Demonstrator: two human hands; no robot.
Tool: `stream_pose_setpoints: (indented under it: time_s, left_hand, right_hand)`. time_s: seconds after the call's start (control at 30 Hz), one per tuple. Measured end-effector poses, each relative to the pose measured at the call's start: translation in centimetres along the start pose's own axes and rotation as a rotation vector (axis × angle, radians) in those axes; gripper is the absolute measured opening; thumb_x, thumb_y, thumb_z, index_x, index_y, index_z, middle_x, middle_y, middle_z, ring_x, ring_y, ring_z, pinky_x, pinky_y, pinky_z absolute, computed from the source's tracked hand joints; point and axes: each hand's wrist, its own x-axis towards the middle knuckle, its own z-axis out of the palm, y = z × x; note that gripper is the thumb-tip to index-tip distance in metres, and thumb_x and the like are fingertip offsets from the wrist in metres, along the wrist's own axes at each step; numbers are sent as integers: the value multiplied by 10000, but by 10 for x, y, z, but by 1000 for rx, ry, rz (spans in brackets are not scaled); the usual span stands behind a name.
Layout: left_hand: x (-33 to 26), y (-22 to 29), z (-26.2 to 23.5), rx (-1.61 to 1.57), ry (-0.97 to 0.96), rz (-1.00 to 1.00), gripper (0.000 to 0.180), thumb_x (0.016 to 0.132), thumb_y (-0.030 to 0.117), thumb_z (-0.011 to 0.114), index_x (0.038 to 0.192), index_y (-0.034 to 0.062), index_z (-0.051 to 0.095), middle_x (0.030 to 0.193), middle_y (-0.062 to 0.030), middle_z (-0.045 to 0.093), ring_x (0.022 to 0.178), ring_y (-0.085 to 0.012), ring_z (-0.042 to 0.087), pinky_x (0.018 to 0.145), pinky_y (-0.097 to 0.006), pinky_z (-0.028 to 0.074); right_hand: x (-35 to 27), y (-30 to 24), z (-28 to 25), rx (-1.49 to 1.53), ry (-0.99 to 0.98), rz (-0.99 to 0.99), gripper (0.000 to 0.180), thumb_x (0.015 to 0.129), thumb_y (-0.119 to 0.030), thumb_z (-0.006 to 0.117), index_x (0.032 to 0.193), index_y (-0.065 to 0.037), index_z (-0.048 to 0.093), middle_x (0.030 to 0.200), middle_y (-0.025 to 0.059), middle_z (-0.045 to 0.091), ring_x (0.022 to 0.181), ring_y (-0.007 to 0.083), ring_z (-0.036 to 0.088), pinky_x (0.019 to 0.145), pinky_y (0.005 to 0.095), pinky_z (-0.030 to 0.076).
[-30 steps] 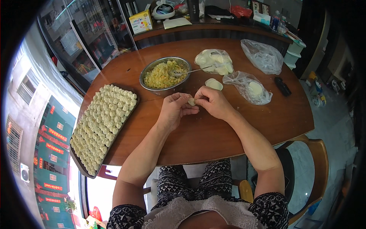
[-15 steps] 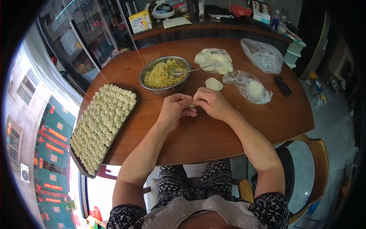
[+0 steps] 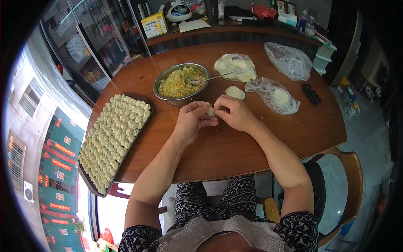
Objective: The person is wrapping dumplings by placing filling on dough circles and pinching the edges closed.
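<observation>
Over the middle of the wooden table (image 3: 235,147), my left hand (image 3: 193,119) and my right hand (image 3: 235,112) meet around a small pale dumpling (image 3: 210,112). The left fingers cradle it from below and the side, while the right thumb and fingers pinch its edge. Most of the dumpling is hidden by the fingers. Just beyond my hands stands a metal bowl (image 3: 180,100) of yellow-green chopped filling (image 3: 178,82), a spoon (image 3: 216,77) resting in it. A few flat round wrappers (image 3: 235,92) lie beyond my right hand.
On the left, a dark tray (image 3: 126,166) full of rows of shaped dumplings (image 3: 115,130) overhangs the table edge. Bagged wrappers (image 3: 236,67), two clear plastic bags (image 3: 289,61) and a small black object (image 3: 311,94) lie at the right. A wooden chair (image 3: 354,180) stands at the right.
My fingers have shifted slightly around the dumpling, and more of its pale dough shows between them. Both hands stay in nearly the same place.
</observation>
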Motion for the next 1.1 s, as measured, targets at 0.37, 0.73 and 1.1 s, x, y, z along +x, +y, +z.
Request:
stream_pose_setpoints:
  time_s: [0.37,0.73,1.1]
  left_hand:
    - [2,-3,0,87,-3,58,138,954,43,595,1033,-63,635,888,-115,668,685,-148,646,586,-308,609]
    - [-3,3,5,170,-2,35,188,983,110,581,1019,-62,648,845,-99,673,622,-124,621,500,-288,584]
    - [-2,1,8,10,-4,12,157,966,46,563,1067,-60,620,934,-114,662,780,-193,674,703,-359,619]
  right_hand:
    - [1,0,-2,-55,-13,-40,111,852,-47,661,823,-24,557,810,103,596,757,290,598,663,385,473]
    - [-1,0,2,60,-20,57,134,863,-35,667,907,-30,542,863,96,584,776,269,591,681,372,477]
    - [0,2,-1,66,44,61,94,887,-34,657,863,-9,570,807,83,610,753,190,605,683,325,490]
